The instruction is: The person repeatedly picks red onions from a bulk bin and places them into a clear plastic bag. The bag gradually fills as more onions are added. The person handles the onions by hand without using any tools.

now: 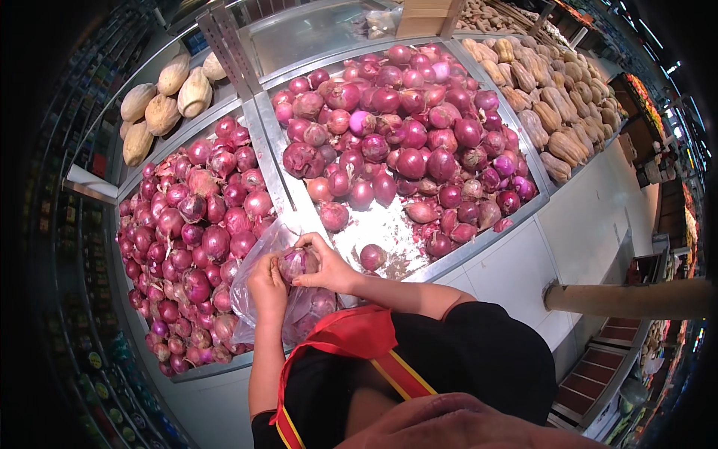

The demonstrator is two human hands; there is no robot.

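Between my two hands is a red onion (pixel 297 265) with loose papery skin. My left hand (pixel 267 285) grips its left side. From the right, my right hand (pixel 328 268) curls its fingers and thumb around the same onion. Below and behind them spreads a clear plastic bag (pixel 245 286) with onions (pixel 320 303) inside its lower part. How the bag is held cannot be made out. The bag lies over the front corner of the left onion heap (pixel 196 241). A single red onion (pixel 372 257) rests on the bare bin floor right of my right hand.
A larger bin (pixel 538 203) of red onions (pixel 412 163) stands ahead, its metal rim running along my right. A metal divider (pixel 275 151) with an upright post (pixel 227 50) separates the two bins. Melons (pixel 162 112) lie at far left, butternut squashes (pixel 552 106) at right. A round pillar (pixel 628 298) rises at right.
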